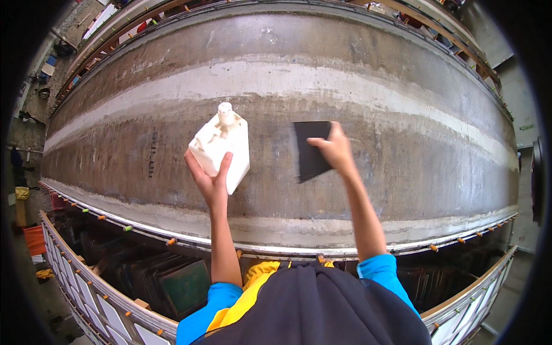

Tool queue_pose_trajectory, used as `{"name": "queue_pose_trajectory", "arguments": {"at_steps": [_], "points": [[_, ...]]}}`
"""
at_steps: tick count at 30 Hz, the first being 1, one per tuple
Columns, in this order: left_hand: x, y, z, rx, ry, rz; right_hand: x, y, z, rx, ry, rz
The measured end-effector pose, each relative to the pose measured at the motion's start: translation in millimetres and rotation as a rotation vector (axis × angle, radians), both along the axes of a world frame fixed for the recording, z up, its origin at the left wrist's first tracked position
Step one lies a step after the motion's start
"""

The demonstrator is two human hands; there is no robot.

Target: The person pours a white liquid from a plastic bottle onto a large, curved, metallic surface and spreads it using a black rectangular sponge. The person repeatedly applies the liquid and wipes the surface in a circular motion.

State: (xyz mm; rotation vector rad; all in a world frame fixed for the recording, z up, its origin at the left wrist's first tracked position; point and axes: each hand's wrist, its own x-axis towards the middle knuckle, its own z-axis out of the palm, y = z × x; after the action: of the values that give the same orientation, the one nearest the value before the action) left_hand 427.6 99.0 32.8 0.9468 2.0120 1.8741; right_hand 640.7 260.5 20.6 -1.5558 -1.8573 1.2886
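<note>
white jug and black sheet in your hands over a stained tabletop
your left hand [210, 184] grips a white, angular plastic jug [234, 144]; your right hand [338, 146] pinches a black, flat, four-sided sheet [310, 138]. both are over the long grey-brown, stained tabletop [276, 192]. pale bands [276, 77] run lengthwise along it, with darker stretches between; how much is done or left, you cannot tell from this. dark letter-like marks [152, 152] sit left, and no brand shows clearly.
</note>
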Motion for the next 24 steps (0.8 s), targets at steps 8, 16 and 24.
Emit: {"name": "queue_pose_trajectory", "arguments": {"at_steps": [8, 16, 24], "points": [[14, -6, 8, -0.029, 0.001, -0.03, -11, -66, -30, -0.042, 0.062, -0.001], [40, 7, 12, -0.003, 0.02, -0.168, 202, -60, -2, 0.29, -0.343, -0.297], [87, 61, 38, -0.085, 0.244, -0.374, 62, -92, -11, -0.013, -0.041, 0.058]]}}
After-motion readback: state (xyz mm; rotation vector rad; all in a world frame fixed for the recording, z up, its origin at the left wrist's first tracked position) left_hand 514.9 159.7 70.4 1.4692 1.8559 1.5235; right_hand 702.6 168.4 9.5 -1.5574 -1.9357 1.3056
